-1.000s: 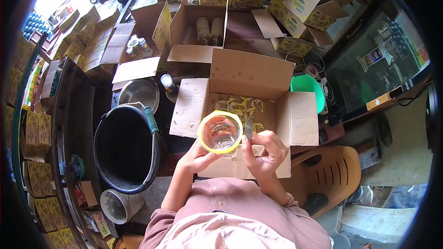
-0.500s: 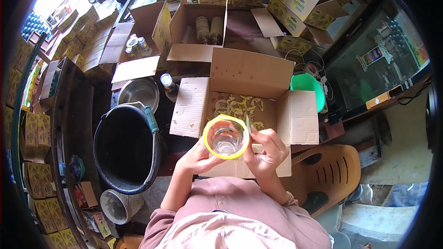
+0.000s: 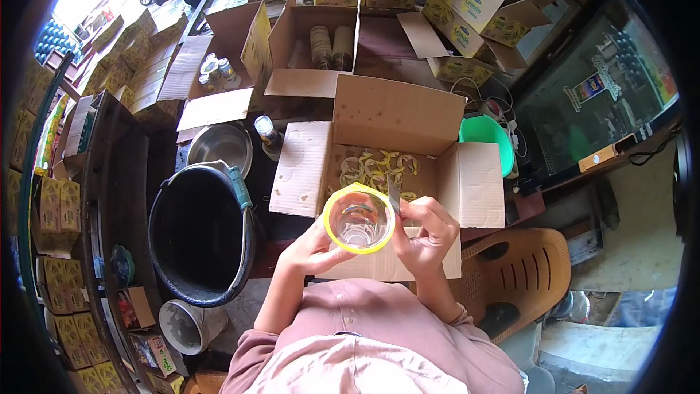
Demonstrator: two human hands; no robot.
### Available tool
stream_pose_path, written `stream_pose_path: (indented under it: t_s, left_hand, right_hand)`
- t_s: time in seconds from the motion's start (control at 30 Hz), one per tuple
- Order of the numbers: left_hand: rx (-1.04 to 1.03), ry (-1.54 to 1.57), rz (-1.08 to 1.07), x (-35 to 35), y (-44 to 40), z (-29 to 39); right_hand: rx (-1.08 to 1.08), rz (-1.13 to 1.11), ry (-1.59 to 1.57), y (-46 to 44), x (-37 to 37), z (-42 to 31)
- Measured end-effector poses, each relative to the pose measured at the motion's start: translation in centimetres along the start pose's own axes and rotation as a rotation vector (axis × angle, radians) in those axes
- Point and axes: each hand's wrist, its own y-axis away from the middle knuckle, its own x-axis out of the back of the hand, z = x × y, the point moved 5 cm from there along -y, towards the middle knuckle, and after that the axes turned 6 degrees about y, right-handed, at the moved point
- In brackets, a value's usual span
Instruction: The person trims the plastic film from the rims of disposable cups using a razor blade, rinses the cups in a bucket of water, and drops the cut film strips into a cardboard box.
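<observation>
A clear plastic cup (image 3: 359, 220) with a yellow rim faces up at me, my left hand (image 3: 315, 249) wrapped round its left side. My right hand (image 3: 426, 237) pinches a small flat grey blade (image 3: 394, 195), which stands upright at the cup's right edge. Under and beyond the cup is an open cardboard box (image 3: 397, 113), its flaps folded out. Curled yellow strips (image 3: 375, 168) lie on the bottom of that box.
A black bucket (image 3: 197, 237) with a handle stands at the left, a metal bowl (image 3: 220, 152) behind it. Right of the box are a green basin (image 3: 487, 138) and a tan plastic chair (image 3: 521, 277). More open boxes (image 3: 310, 84) stand behind.
The cup has shifted slightly right and down from a second ago, with its rim turned. My right hand has moved a little to the right, the blade still in its fingers.
</observation>
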Motion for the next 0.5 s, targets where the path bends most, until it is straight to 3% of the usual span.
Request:
stream_pose_path:
  t_s: [0.5]
  left_hand:
    - [0.024,0.052,-0.029,0.4,-0.6,-0.1]
  right_hand:
    - [0.032,-0.16,0.021,-0.4,0.4,0.7]
